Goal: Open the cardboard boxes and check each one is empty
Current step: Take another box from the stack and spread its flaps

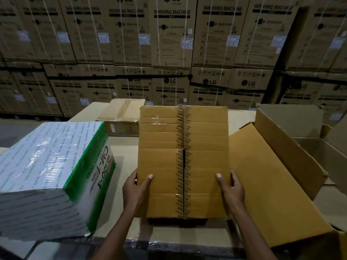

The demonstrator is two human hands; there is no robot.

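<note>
Closed cardboard box (183, 160) — left hand (136, 188), right hand (231, 188) gripping opposite sides.

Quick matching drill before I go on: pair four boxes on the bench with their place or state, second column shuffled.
Things:
1. Middle box
2. White-green box
3. Right box
4. Far box

States:
A. flaps open, beside the right hand
B. wrapped in shiny film, at the left
C. held at both sides by the hands, flaps closed
D. taped shut, behind the others

Pairs: 1-C, 2-B, 3-A, 4-D. The left hand grips the middle box's left edge.
</note>
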